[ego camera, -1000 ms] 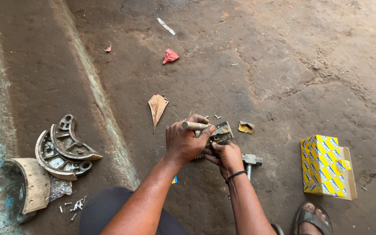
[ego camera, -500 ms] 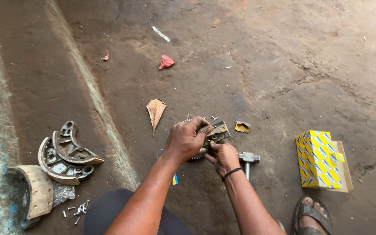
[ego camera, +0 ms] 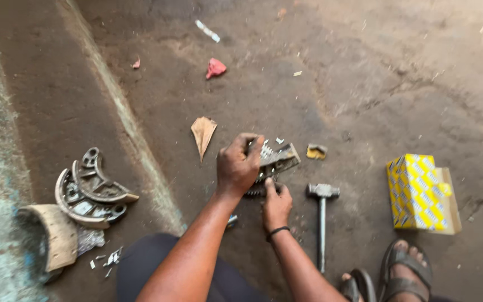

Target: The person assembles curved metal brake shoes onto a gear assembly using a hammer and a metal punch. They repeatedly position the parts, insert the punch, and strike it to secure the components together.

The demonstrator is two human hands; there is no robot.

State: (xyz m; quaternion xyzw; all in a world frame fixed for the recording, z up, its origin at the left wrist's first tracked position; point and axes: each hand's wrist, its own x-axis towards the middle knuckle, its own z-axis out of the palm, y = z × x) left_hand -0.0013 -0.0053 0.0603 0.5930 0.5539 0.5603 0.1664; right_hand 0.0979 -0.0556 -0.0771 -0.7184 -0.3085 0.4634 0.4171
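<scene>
My left hand (ego camera: 238, 165) is closed over the top of a curved metal brake shoe (ego camera: 278, 159) that rests on the dirt floor. My right hand (ego camera: 276, 204), with a dark band on its wrist, grips the near end of the same part from below. Most of the shoe is hidden under both hands; only its ribbed far end shows to the right of my left fingers. A hammer (ego camera: 322, 215) lies on the ground just right of my right hand, head away from me.
A yellow patterned carton (ego camera: 420, 193) stands at the right. Several old brake shoes (ego camera: 90, 187) and a worn lining (ego camera: 54, 235) are piled at the left beside a concrete ridge (ego camera: 135, 140). Paper scraps (ego camera: 203, 133) litter the floor. My sandalled feet (ego camera: 401, 274) are at bottom right.
My left hand had a short rod-like tool raised over the part; now it is pressed down on the part itself. My right hand has dropped lower, and the hammer lies uncovered.
</scene>
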